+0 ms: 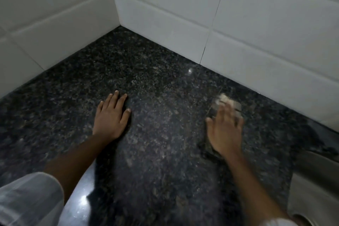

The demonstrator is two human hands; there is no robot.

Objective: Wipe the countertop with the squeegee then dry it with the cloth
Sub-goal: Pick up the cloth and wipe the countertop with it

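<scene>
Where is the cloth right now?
In the head view the cloth lies on the countertop at the right, under the blurred right hand near the tiled back wall. The left hand rests flat, apart from it.

The dark speckled countertop [156,124] lies bare from the corner forward, open between the left hand [111,115], flat on the stone, and the blurred right hand [224,130], pressed on a cloth [227,103]. White tiled walls [183,14] close off the back and left edges. A pale, curved object [315,180], unclear what, blocks the near right
</scene>
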